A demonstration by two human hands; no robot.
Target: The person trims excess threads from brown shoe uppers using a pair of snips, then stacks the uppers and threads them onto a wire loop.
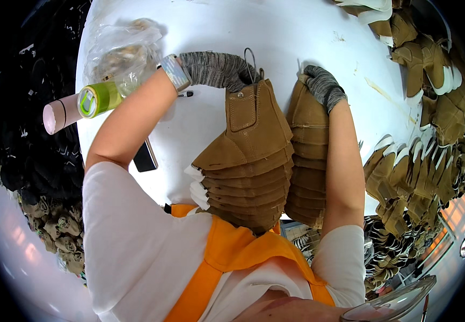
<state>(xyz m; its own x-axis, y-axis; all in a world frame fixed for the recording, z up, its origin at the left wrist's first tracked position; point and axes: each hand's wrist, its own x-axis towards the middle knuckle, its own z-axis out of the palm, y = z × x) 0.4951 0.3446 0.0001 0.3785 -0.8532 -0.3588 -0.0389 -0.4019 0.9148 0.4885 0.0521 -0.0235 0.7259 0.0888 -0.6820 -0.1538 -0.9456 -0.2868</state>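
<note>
In a grey knitted glove, my left hand [224, 71] is closed at the top edge of a brown boot upper [248, 129], its fingertips partly hidden behind it. The upper has a stitched patch with a metal snap, and a dark cord loop [250, 59] rises beside my fingers. It lies at the far end of an overlapping stack of boot uppers [248, 199] reaching toward my body. My right hand [325, 87], gloved alike, is closed over the far end of a second stack of brown boot uppers [309, 155] to the right.
On the white table [216, 27], a clear plastic bag [128, 51], a green-lidded bottle [99, 99], a pink bottle [60, 114] and a phone [145, 156] lie left. Dark material [34, 107] is heaped beyond the left edge. More brown boot uppers [409, 172] crowd the right side.
</note>
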